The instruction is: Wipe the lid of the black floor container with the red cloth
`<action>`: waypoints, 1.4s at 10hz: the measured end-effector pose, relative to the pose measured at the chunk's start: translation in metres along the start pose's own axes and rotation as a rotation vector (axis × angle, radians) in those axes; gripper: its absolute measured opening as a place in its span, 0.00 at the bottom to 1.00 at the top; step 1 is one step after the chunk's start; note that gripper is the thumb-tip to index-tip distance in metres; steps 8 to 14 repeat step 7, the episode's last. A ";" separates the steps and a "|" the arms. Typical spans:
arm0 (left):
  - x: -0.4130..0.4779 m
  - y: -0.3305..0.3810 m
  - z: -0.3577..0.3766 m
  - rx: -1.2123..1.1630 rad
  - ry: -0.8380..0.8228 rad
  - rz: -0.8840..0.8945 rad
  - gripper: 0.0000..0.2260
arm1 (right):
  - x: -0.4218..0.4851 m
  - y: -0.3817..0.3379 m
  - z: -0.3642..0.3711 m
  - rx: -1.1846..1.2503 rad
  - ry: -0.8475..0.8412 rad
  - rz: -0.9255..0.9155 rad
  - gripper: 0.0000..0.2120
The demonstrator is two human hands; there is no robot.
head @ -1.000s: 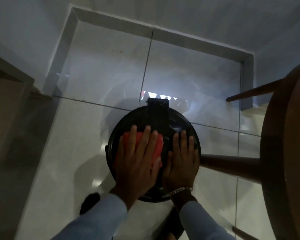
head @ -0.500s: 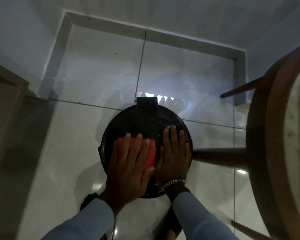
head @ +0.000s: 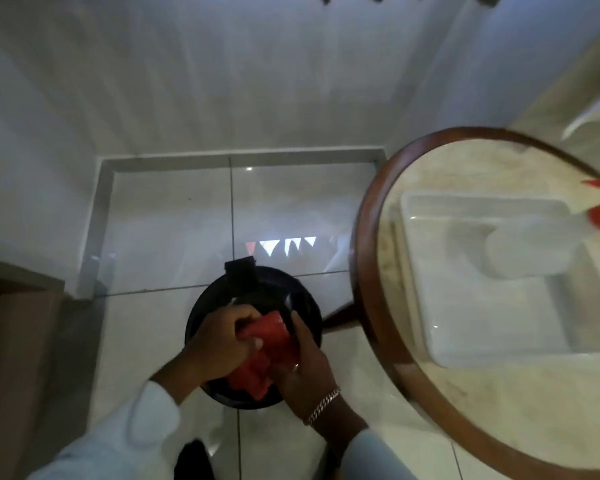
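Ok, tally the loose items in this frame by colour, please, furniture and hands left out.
Red: 1, the cloth
Black: 1, the floor container
White: 2, the tray and the spray bottle with its red trigger head, both on the round table
Total: 4

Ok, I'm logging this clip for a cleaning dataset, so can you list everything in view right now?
black floor container: one, black, round, on the floor tiles beside the table.
red cloth: one, red, bunched between both hands above the container lid.
round table: one, dark wood rim with pale marbled top, right side.
white tray: one, white, on the table.
spray bottle: one, translucent white with red nozzle, lying in the tray.
bracelet: one, silver chain, on the right wrist.
left hand: gripping the cloth.
right hand: holding the cloth's other side.
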State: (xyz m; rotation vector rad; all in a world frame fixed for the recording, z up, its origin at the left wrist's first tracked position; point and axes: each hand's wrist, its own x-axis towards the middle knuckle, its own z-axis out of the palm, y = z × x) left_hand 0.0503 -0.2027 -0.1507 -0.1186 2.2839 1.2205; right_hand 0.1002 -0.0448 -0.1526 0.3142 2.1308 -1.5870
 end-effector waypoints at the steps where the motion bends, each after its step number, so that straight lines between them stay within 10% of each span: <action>1: -0.027 0.066 -0.022 -0.469 -0.075 0.014 0.14 | -0.033 -0.038 -0.039 0.163 0.171 -0.005 0.35; 3: -0.035 0.193 0.038 -0.814 -0.080 0.017 0.15 | -0.070 -0.082 -0.149 0.420 0.634 -0.083 0.15; 5: -0.009 0.256 0.122 -0.353 0.104 0.088 0.19 | -0.040 -0.047 -0.210 -0.123 0.915 0.132 0.17; 7: -0.034 0.235 0.080 -0.360 0.224 0.184 0.23 | -0.025 -0.047 -0.218 -0.457 0.639 0.287 0.13; 14: -0.034 0.235 0.080 -0.360 0.224 0.184 0.23 | -0.025 -0.047 -0.218 -0.457 0.639 0.287 0.13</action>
